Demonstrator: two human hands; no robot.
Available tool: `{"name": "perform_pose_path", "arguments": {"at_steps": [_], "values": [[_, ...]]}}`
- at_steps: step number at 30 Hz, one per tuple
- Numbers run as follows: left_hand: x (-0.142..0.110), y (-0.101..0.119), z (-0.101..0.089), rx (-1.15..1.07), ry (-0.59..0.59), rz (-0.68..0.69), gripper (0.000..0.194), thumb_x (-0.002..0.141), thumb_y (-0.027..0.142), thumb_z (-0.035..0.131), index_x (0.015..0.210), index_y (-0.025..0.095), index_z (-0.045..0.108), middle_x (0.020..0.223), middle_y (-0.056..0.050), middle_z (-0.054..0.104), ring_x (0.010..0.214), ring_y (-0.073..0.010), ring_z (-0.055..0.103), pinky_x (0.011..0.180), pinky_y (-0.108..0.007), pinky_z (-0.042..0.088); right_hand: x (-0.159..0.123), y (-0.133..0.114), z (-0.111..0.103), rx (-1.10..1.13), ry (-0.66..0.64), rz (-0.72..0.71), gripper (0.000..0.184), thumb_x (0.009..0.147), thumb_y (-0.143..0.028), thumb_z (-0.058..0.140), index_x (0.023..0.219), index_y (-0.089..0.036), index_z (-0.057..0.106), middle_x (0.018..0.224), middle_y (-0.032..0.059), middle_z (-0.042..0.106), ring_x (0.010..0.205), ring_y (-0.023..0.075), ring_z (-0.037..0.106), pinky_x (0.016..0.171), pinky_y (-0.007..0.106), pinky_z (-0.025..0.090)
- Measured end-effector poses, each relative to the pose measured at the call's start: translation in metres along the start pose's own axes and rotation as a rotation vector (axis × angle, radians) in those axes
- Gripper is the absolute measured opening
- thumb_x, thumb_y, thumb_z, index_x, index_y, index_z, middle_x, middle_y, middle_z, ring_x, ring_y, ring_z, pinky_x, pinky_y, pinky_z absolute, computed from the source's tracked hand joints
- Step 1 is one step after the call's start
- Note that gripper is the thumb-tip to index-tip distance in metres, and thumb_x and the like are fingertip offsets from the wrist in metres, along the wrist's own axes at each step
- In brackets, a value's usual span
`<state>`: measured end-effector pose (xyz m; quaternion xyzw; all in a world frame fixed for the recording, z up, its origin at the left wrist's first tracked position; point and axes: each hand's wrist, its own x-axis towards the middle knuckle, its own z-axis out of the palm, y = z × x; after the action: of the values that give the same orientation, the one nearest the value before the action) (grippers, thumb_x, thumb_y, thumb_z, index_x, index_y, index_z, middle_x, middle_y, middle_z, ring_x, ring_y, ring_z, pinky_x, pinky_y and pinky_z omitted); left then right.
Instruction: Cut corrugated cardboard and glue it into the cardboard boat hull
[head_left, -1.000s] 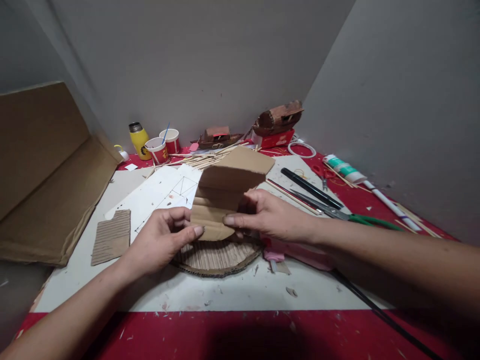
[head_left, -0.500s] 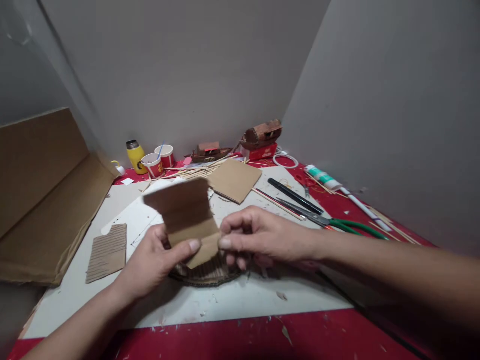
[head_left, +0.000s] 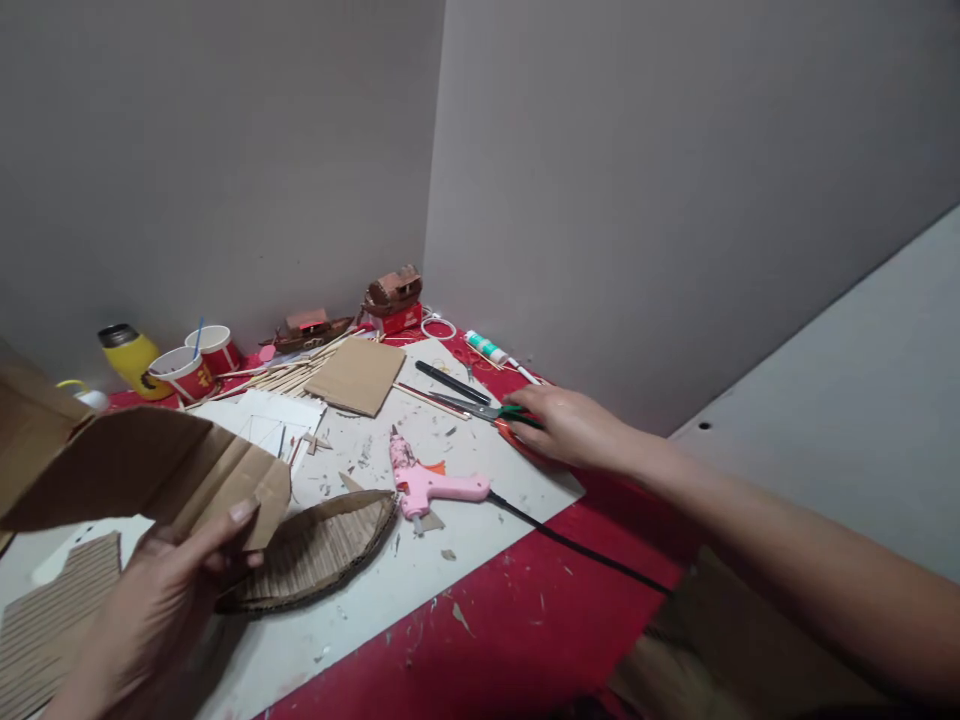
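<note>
My left hand (head_left: pixel 176 580) pinches a bent piece of brown cardboard (head_left: pixel 225 475), its thumb on the near face, above the table at the left. Under and beside that piece lies a boat-shaped cardboard hull (head_left: pixel 330 545) with a ribbed floor and low rim. Over to the right, my right hand (head_left: pixel 566 425) has its fingers around the green handles of a pair of scissors (head_left: pixel 480 408). The scissors lie on the board with blades pointing left. A pink hot glue gun (head_left: pixel 442 487) rests between the two hands, nozzle pointing away.
A white board (head_left: pixel 450 545) covers part of the red table (head_left: pixel 480 640). Behind are a black-handled cutter (head_left: pixel 452 382), a cardboard square (head_left: pixel 356 375), wooden sticks (head_left: pixel 289 372), two model boats (head_left: pixel 394 290), paper cups (head_left: pixel 182 373) and a yellow bottle (head_left: pixel 131 360). The glue gun's cord (head_left: pixel 585 552) runs right.
My right hand has let go of the cardboard and moved right to the scissors. My left hand keeps the cardboard, now farther left in view. The view has turned right, uncovering the glue gun.
</note>
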<state>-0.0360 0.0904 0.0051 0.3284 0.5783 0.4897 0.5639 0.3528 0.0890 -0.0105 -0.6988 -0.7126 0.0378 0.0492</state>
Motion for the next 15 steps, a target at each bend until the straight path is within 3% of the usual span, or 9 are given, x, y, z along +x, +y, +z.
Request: {"name": "perform_pose_path", "arguments": {"at_steps": [3,7,10,15], "values": [[-0.005,0.001,-0.003,-0.025,-0.05,-0.014,0.02,0.048,0.02,0.086,0.06,0.013,0.071,0.061,-0.001,0.067,0.056,-0.0148,0.061,0.053,-0.027,0.059,0.002,0.005,0.004,-0.039,-0.079,0.044,0.022,0.082,-0.024,0.054,0.098,-0.014,0.066,0.102,0.0166,0.07,0.088,0.0286,0.065,0.071,0.035,0.047],[-0.015,0.005,-0.001,-0.107,-0.176,0.001,0.017,0.056,0.02,0.085,0.06,0.012,0.071,0.061,-0.002,0.069,0.055,-0.013,0.062,0.054,-0.024,0.057,-0.007,0.01,0.005,-0.043,-0.156,0.032,0.027,0.08,-0.017,0.052,0.104,-0.015,0.066,0.096,0.0173,0.072,0.076,0.0271,0.067,0.06,0.033,0.045],[-0.018,0.007,0.001,-0.185,-0.221,0.007,0.02,0.057,0.018,0.085,0.055,0.011,0.067,0.055,-0.001,0.066,0.052,-0.0117,0.061,0.051,-0.021,0.055,-0.014,0.019,0.004,-0.02,-0.141,0.009,0.03,0.08,-0.01,0.044,0.101,-0.015,0.066,0.089,0.0195,0.072,0.071,0.0257,0.066,0.056,0.034,0.042],[-0.022,0.007,0.0,-0.215,-0.247,0.032,0.018,0.061,0.02,0.085,0.063,0.011,0.07,0.062,-0.003,0.071,0.057,-0.013,0.065,0.051,-0.021,0.055,-0.019,0.036,0.005,0.113,-0.131,0.084,0.026,0.076,-0.017,0.056,0.098,-0.021,0.068,0.077,0.0172,0.071,0.063,0.0262,0.064,0.055,0.036,0.041]]}}
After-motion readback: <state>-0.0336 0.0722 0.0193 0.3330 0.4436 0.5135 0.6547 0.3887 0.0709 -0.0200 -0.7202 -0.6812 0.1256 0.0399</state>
